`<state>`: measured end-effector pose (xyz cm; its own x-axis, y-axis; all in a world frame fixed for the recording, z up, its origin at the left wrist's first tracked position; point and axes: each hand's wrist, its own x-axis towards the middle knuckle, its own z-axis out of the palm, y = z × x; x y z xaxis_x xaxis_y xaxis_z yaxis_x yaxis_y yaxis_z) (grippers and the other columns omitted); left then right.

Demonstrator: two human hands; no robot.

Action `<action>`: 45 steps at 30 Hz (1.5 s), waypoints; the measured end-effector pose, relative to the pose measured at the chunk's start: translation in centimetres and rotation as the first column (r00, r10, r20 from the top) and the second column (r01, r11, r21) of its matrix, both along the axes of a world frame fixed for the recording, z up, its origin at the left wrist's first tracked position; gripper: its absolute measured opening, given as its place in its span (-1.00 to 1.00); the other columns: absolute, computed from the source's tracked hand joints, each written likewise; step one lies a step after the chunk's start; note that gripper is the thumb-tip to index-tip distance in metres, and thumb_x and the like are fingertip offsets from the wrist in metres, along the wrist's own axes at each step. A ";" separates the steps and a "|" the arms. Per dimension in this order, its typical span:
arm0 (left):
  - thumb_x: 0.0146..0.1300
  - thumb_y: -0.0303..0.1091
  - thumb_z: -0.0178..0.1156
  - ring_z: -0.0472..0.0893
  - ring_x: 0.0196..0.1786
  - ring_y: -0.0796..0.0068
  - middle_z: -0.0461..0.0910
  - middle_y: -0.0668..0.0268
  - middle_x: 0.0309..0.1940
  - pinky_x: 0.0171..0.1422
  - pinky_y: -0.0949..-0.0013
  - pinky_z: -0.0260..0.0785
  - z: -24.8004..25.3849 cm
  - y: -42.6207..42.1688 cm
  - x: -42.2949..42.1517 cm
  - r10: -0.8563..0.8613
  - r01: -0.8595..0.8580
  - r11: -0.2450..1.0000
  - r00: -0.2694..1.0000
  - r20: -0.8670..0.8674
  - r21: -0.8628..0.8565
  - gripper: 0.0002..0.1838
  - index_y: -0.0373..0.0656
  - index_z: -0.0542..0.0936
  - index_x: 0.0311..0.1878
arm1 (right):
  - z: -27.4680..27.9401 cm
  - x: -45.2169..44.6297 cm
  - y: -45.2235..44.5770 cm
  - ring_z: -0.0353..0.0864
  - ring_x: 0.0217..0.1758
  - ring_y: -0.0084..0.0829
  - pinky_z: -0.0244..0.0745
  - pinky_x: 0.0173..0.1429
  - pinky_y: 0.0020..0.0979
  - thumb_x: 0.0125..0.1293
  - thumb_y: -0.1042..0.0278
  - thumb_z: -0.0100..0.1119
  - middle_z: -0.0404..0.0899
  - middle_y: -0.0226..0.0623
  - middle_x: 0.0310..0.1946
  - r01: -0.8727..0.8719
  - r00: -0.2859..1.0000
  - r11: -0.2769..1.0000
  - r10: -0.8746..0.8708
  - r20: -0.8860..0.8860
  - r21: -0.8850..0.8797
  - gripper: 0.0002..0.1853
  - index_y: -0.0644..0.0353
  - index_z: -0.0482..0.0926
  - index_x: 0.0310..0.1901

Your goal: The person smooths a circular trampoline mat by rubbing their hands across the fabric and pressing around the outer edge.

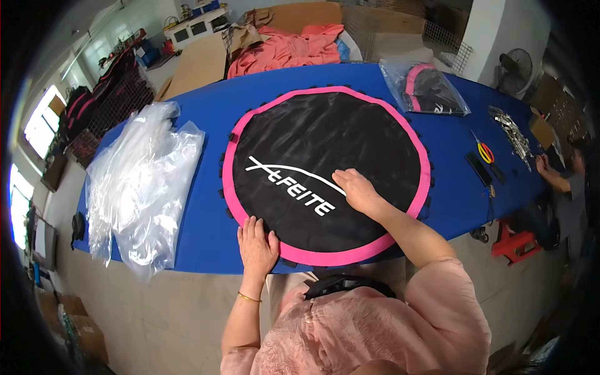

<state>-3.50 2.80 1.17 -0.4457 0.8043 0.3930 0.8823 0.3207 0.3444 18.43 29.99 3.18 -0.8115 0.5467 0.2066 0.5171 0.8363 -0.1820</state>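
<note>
A round black trampoline mat (300, 137) with a pink border and white "FEITE" lettering lies spread on the blue table. Small dark tabs stick out around its rim. My left hand (257, 249) rests flat on the pink border at the near left, fingers stretched out. My right hand (357, 190) lies on the black fabric just right of the lettering, its fingers extended and the palm down. Neither hand grips anything.
Clear plastic bags (140, 187) are piled at the left. A bagged mat (425, 90) lies at the back right. Scissors (485, 152), a dark phone-like object (477, 169) and metal pieces (511, 134) sit on the right. Another person's hand (550, 172) is at the far right, near a red stool (514, 244).
</note>
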 end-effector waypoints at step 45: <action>0.36 -0.23 0.26 0.43 0.52 -0.12 0.53 -0.10 0.38 0.66 -0.18 0.14 -0.3 0.0 0.2 -0.002 0.004 0.999 0.999 -0.047 0.034 -0.47 -0.32 0.55 0.31 | -2.8 -8.2 11.5 0.63 0.13 -0.05 0.56 0.31 -0.17 0.33 0.53 0.10 0.69 -0.16 0.03 0.245 0.969 0.952 -0.232 -0.087 0.185 -0.74 0.23 0.65 0.01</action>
